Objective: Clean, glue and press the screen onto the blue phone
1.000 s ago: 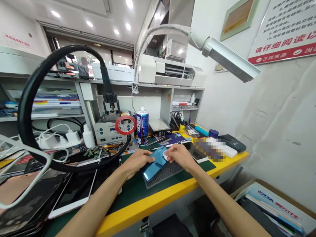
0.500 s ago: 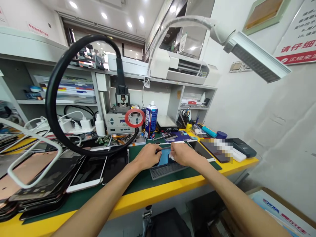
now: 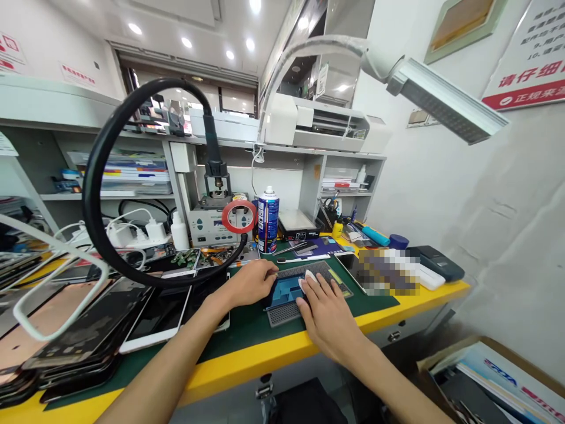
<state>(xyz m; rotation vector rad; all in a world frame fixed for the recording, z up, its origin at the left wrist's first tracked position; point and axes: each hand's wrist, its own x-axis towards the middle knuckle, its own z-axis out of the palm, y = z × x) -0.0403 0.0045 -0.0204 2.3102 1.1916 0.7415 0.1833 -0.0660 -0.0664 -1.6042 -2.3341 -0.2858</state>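
Note:
A glossy blue phone panel (image 3: pixel 286 291) lies on a grey perforated pad (image 3: pixel 286 314) on the green mat. My left hand (image 3: pixel 252 284) is at the panel's left end, its bent fingers closed on the upper left edge; the fingertips are partly hidden. On the panel's right part rests my right hand (image 3: pixel 325 312), palm down with fingers stretched. Under its fingertips it presses a white wipe (image 3: pixel 310 275) against the surface. The right hand covers the panel's right end.
Behind the pad stand a blue spray can (image 3: pixel 268 221), a roll of red tape (image 3: pixel 239 217) and tweezers (image 3: pixel 289 248). A black hose (image 3: pixel 88 176) loops at the left above stacked phone screens (image 3: pixel 83 330). A white-framed tablet (image 3: pixel 359 274) lies at the right.
My right hand has gone from a closed grip to lying flat with the wipe under its fingers. The left hand has shifted slightly left, and more of the pad shows.

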